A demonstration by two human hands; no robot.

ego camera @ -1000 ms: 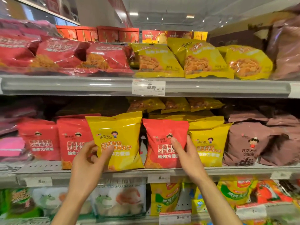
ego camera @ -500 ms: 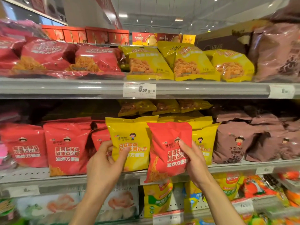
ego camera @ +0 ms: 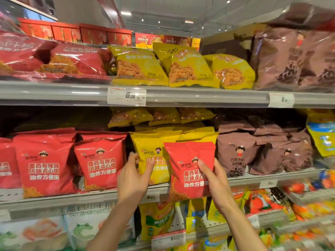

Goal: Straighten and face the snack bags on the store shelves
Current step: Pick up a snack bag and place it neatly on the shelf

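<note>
Right hand [ego camera: 216, 180]: fingers clamped on the right edge of a red bag [ego camera: 188, 171], thumb [ego camera: 204, 166] across the printed front, the rest hidden behind. Bag held upright, out in front of the middle shelf [ego camera: 54, 198], bottom edge hanging below the shelf lip, overlapping the yellow bags behind it.

Left hand [ego camera: 133, 178]: fingers curled around the lower left corner of a yellow bag [ego camera: 152, 156], thumb on the front; bag upright on the shelf, just beside the red rows.

Further left, two more red bags [ego camera: 101, 163] standing face out; further right, brown bags [ego camera: 241, 153] slumped against each other. Above, an upper shelf [ego camera: 199, 96] with a price tag [ego camera: 126, 96] and more red, yellow and brown bags lying tilted back.

Likely handling: light, air-filled, soft and crinkly, with slick film. Best taken by a side edge or the sealed top seam, with gentle pressure only, since the brittle snacks inside probably crush. Puffed shape prone to toppling unless leaned against neighbours. Probable spot for the red bag: among the red rows at left, not in front of the yellow.
</note>
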